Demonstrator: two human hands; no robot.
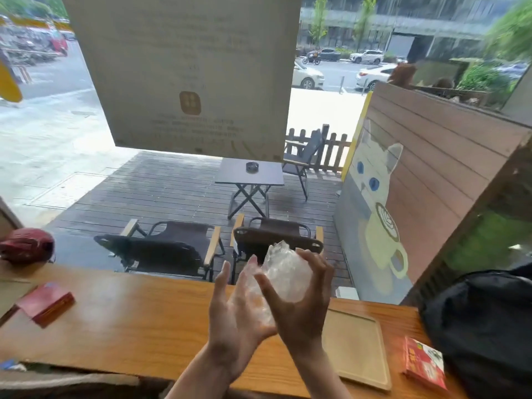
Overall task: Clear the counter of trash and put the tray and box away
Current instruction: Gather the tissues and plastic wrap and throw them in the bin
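Plastic wrap (283,273), crumpled into a clear ball, sits between my two hands just below the middle of the frame, held up above the tabletop (138,318). My right hand (299,306) curls its fingers over the ball; my left hand (239,321) cups it from beneath, fingers spread. At lower right a pale wooden tray (357,347) lies flat on the tabletop, and just beside it, toward the frame's right edge, a red box (424,365). A red packet (46,302) lies at left.
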